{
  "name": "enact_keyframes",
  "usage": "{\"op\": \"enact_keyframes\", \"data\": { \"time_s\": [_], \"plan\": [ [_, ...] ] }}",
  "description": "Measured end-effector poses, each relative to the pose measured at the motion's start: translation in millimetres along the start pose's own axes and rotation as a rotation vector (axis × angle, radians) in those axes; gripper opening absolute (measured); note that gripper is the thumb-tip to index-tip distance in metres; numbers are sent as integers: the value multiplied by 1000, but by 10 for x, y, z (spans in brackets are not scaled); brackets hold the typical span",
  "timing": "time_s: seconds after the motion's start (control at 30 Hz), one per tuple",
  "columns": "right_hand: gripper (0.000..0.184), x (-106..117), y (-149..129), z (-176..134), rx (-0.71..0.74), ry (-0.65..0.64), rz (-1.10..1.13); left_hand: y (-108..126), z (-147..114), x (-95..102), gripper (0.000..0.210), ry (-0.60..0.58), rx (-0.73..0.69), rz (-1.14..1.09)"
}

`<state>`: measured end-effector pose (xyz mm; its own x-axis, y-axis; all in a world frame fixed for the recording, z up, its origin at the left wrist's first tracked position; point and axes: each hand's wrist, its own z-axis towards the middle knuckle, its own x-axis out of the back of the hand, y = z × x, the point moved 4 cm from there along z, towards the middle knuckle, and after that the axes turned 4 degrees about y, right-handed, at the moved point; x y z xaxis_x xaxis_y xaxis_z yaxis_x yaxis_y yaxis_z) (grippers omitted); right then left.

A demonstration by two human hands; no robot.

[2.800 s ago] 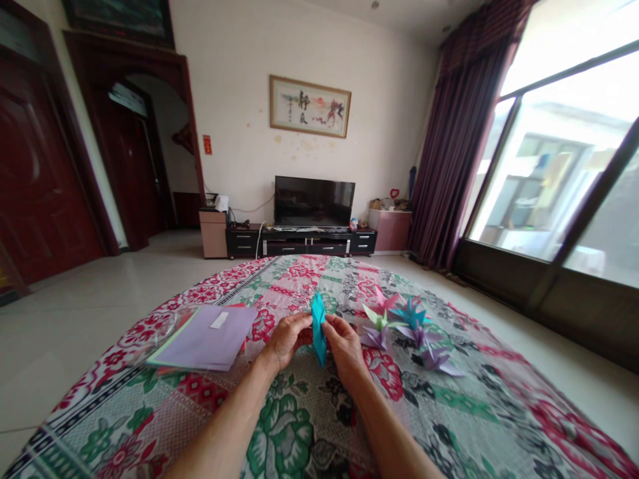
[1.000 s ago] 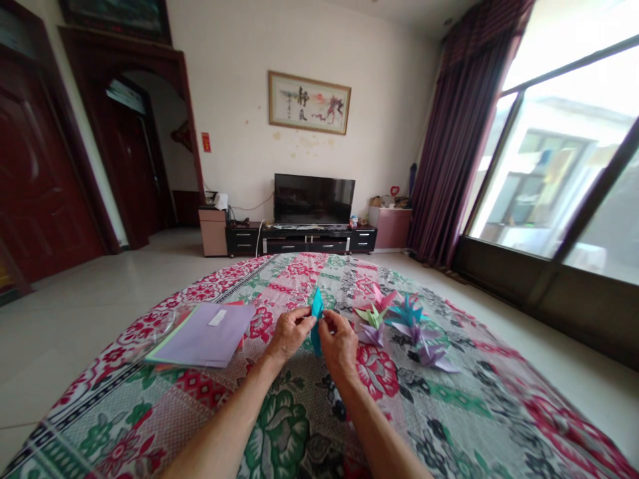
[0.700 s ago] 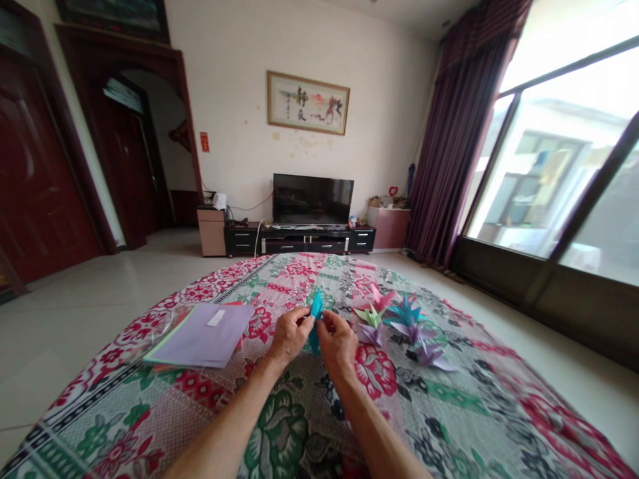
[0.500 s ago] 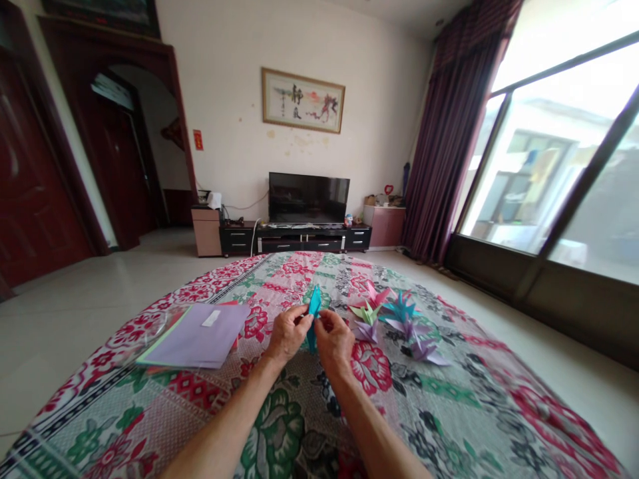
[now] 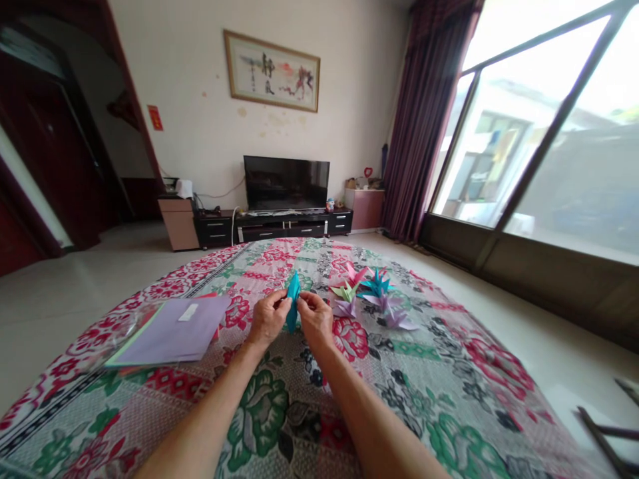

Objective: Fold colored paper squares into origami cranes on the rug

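Observation:
Between my hands stands a narrow piece of folded blue origami paper (image 5: 293, 303), held upright over the table with its pointed end up. My left hand (image 5: 270, 318) pinches its left side between thumb and fingers. At its right edge, my right hand (image 5: 315, 315) is closed on it with thumb and fingertips. To the right lie several finished paper cranes: a pink crane (image 5: 356, 274), a green crane (image 5: 346, 291), a blue crane (image 5: 377, 284) and purple cranes (image 5: 399, 319). A stack of coloured paper sheets (image 5: 170, 332), purple on top, lies left of my hands.
A flowered cloth covers the round table (image 5: 259, 412). A small white label (image 5: 188, 312) rests on the paper stack. Beyond the table stand a low black cabinet (image 5: 279, 226) and a television (image 5: 286, 183). Dark metal bars (image 5: 606, 432) show at the lower right.
The camera view has turned to the right, so everything sits further left. The blue paper now shows a broader face between my hands; both hands keep hold of it.

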<state>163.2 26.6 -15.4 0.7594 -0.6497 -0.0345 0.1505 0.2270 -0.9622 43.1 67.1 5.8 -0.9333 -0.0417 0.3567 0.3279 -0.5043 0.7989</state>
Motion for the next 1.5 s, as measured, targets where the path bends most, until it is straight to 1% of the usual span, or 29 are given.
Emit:
{"op": "enact_keyframes", "data": {
  "time_s": [0.13, 0.3, 0.5, 0.7, 0.8, 0.9, 1.1, 1.23, 1.37, 1.5],
  "plan": [
    [28, -7, 12, -3, -9, -1, 9, 22, -11, -7, 31, 6, -39, 35],
    [28, -40, 15, -6, -22, -35, 50, 72, -21, -10, 29, -2, -86, 68],
    [31, -46, 35, -2, -82, -79, 136, 82, -14, -5, 30, -40, -45, -11],
    [31, -33, 45, 5, -60, -38, 69, 49, -11, -2, 27, 8, -26, 50],
    [31, -42, 47, 2, -25, -24, 15, 29, -5, 3, 27, 46, -3, 73],
    [32, -42, 31, -5, 39, -21, -50, 22, -4, 6, 26, 64, 19, 68],
    [31, -11, -60, -27, 128, 5, -141, 40, -5, -10, 27, 17, 28, -88],
    [31, 4, -164, -67, 206, -3, -244, 43, -3, -9, 22, 15, 36, -106],
    [33, 0, -235, -94, 299, -24, -310, 28, 0, -8, 25, 16, 37, -146],
    [33, -5, -217, -71, 290, -44, -290, -6, 6, -21, 30, 8, 49, -172]
  ]
}}
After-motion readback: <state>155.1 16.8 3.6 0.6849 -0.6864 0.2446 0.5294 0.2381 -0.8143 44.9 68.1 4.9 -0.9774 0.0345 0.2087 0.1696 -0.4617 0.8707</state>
